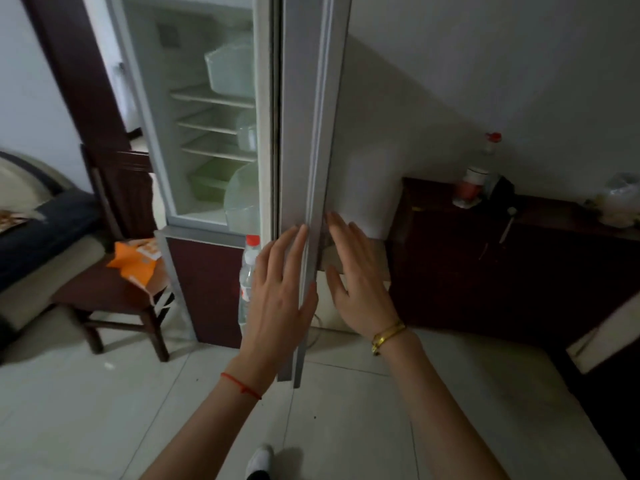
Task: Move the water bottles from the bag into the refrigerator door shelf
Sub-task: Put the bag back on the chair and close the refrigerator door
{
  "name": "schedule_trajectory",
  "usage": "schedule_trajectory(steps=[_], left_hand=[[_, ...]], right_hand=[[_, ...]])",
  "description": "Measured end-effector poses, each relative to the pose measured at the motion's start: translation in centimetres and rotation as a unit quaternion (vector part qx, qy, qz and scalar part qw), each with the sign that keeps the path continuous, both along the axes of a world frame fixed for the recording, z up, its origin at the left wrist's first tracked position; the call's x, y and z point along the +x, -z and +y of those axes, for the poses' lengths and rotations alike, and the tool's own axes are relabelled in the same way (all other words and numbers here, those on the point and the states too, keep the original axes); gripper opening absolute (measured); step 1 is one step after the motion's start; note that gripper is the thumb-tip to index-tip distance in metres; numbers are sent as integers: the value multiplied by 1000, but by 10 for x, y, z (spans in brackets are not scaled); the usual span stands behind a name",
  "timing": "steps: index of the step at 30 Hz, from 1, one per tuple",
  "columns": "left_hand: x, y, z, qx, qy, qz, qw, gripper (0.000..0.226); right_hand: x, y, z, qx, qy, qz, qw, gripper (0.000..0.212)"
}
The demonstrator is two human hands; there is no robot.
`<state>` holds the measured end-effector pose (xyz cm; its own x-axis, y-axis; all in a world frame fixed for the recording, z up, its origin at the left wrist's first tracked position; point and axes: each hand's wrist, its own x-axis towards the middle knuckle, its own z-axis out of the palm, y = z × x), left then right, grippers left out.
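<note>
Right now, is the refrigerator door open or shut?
Open. The refrigerator door stands edge-on to the camera, swung outward, so the inner shelves show; left hand and right hand flank its edge, fingers straight.

1. Pale tiled floor (104,410); a dark wooden stool (104,299) stands on it at left, beside the open refrigerator (204,289).
2. Stool seat; a crumpled orange-and-white bag (133,261) lies on it.
3. Dark wooden cabinet (519,271) at right; on its top stand a red-capped clear bottle (490,147) and a white-lidded jar (472,185); a white spoon (507,223) and a clear plastic bag (623,199) lie nearby.
</note>
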<state>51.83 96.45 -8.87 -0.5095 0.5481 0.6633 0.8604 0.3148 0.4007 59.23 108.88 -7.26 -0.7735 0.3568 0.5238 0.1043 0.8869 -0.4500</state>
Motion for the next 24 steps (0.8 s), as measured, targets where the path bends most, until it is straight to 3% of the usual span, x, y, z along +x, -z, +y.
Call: schedule_trajectory(steps=[5, 13, 16, 24], left_hand=[[-24, 3, -24, 32, -51, -24, 998, 70], [-79, 5, -67, 61, -90, -44, 993, 82], [-107, 6, -83, 66, -99, -44, 992, 90], [-203, 6, -135, 84, -75, -28, 993, 82]], right_hand=[[-42, 0, -21, 5, -56, -12, 998, 64], [-108, 6, -53, 36, -134, -19, 990, 64], [-138, 9, -67, 53, -142, -26, 988, 62], [-229, 11, -106, 49, -128, 34, 990, 60]])
